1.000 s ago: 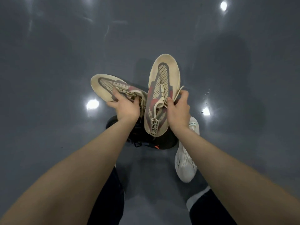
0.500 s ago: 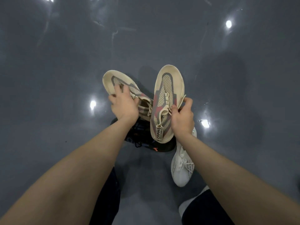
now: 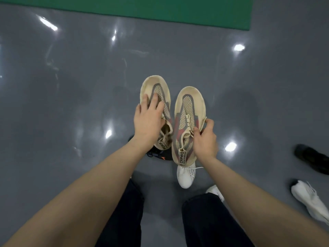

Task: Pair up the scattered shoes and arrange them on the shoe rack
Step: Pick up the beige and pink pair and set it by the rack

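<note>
Two matching beige knit sneakers with grey and red panels are held side by side above the grey floor, toes pointing away from me. My left hand [image 3: 148, 120] grips the left beige sneaker [image 3: 156, 90] over its top, fingers spread on the upper. My right hand [image 3: 204, 138] holds the right beige sneaker [image 3: 189, 107] by its side near the laces. Beneath them on the floor lie a black sneaker with orange marks [image 3: 160, 155], mostly hidden, and a white sneaker [image 3: 185, 176]. No shoe rack is in view.
A black shoe [image 3: 311, 157] and a second white sneaker [image 3: 309, 198] lie on the floor at the right. A green mat [image 3: 160, 8] runs along the top edge. My dark trouser legs [image 3: 124, 220] fill the bottom centre.
The left sneaker has swung from pointing left to lying parallel with the right one. My view has tilted up, bringing the green mat and the shoes at the right into sight.
</note>
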